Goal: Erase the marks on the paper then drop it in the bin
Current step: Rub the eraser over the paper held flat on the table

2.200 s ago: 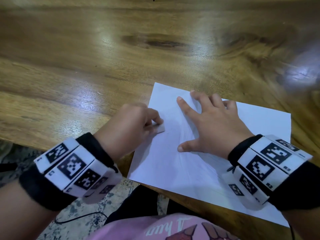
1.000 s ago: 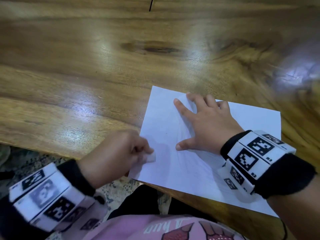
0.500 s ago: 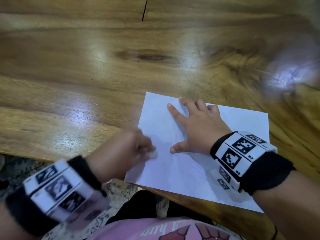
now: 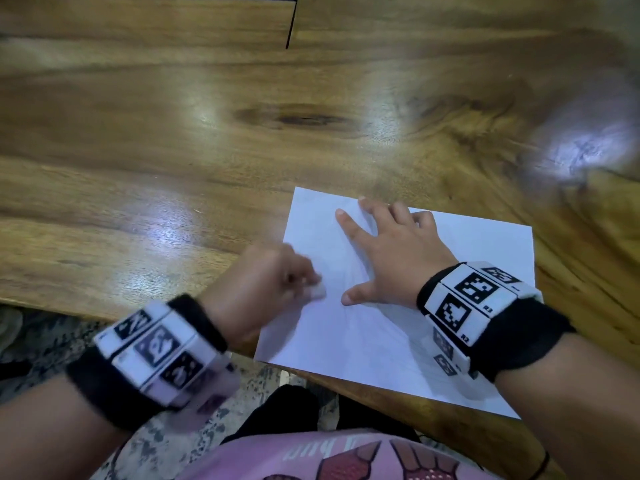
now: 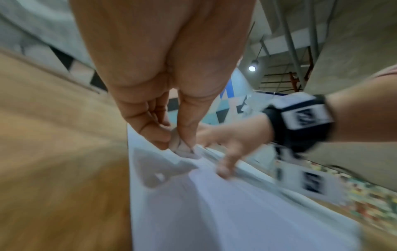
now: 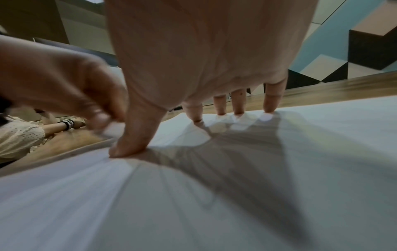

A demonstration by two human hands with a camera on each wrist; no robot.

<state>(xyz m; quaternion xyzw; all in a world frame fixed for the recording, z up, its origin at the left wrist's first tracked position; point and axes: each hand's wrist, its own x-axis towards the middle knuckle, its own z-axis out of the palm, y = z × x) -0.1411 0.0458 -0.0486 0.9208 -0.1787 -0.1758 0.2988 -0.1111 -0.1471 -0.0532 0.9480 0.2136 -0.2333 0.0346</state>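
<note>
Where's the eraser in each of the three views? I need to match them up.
Head: eraser left of centre, pinched by the left hand, on the paper.
Left wrist: centre, at the fingertips.
Right wrist: left of centre, blurred, beside the thumb.
Shared landmark: right hand's thumb pressing the paper.

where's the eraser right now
In the head view the eraser is pinched in the left hand, on the left part of the paper, just left of the right hand's thumb.
</note>
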